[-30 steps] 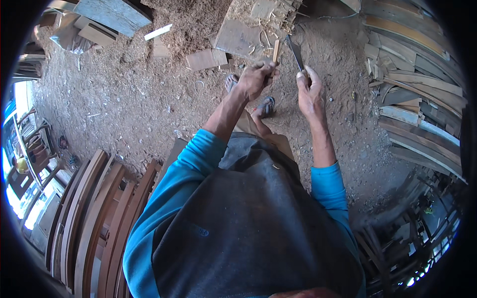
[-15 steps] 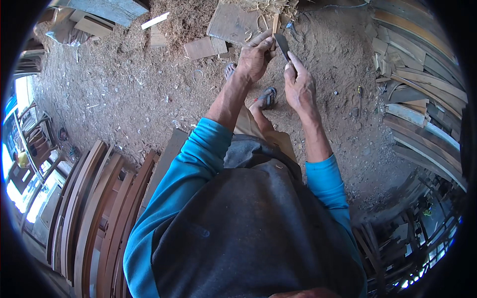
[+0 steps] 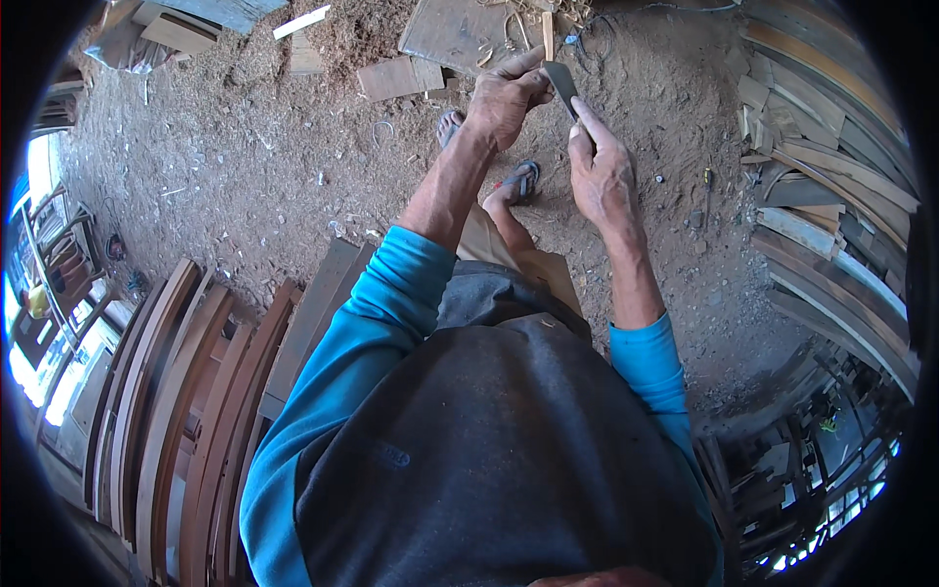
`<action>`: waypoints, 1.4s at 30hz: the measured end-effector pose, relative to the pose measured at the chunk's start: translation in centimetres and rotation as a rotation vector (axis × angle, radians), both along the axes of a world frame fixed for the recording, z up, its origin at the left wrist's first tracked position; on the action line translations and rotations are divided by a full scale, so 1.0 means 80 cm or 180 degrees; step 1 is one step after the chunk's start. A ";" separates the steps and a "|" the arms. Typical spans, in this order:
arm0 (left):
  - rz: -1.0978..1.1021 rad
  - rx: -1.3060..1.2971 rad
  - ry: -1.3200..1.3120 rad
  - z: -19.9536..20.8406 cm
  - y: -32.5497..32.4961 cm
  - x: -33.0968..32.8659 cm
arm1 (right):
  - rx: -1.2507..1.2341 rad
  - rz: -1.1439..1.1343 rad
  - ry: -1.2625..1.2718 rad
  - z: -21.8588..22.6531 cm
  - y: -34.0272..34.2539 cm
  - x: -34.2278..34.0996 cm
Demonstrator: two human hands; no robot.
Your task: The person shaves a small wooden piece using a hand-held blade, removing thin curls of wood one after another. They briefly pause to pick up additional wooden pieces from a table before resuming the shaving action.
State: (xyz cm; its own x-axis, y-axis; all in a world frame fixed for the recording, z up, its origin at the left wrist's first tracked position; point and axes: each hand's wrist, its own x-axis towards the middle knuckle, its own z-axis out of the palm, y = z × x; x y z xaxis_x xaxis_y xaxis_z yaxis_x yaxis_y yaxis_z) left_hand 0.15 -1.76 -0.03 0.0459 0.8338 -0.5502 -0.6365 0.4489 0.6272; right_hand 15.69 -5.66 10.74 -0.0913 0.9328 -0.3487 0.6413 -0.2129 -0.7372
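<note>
My left hand [image 3: 504,106], at the top centre, is closed around the lower end of a thin light-brown wood strip [image 3: 548,37]. The strip points away from me, and my fingers hide part of it. On the right, my right hand [image 3: 603,176] grips a dark flat knife-like blade [image 3: 560,86], its forefinger stretched along it. The handle is hidden in the palm. The blade's far end lies against or very close to the strip beside my left fingertips; contact is not clear.
Curled wood shavings [image 3: 509,27] lie on a flat board [image 3: 445,39] beyond my hands. Stacked planks [image 3: 841,235] line the right side, and long timber pieces [image 3: 186,411] stand at the lower left. My sandalled foot [image 3: 523,181] is on the dusty ground.
My right hand and the blade have shifted slightly right and nearer to me. The left hand keeps hold of the strip. The whole view has shifted a little.
</note>
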 end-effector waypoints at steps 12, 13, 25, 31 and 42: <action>0.0010 0.0143 0.0380 0.010 0.004 0.017 | -0.0209 0.0099 -0.0256 0.004 0.015 -0.003; -0.0036 0.0185 0.0431 0.007 0.003 0.016 | -0.0166 0.0109 -0.0237 0.000 0.020 -0.005; -0.0164 0.0190 0.0426 0.009 0.004 0.013 | -0.0235 0.0200 -0.0256 0.009 0.033 -0.006; -0.0067 -0.0049 0.0548 0.018 0.003 0.010 | -0.0558 0.0341 -0.0358 0.038 0.030 -0.003; -0.0278 -0.0027 0.0636 0.030 0.005 0.007 | -0.0358 0.0183 -0.0315 0.009 0.038 -0.016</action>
State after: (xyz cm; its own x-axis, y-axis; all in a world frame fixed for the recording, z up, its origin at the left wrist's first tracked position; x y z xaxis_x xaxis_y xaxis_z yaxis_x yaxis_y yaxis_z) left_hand 0.71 -1.36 2.33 0.0071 0.8267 -0.5626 -0.4584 0.5027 0.7329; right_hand 14.41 -2.62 11.47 -0.1034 0.8815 -0.4607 0.7232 -0.2514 -0.6433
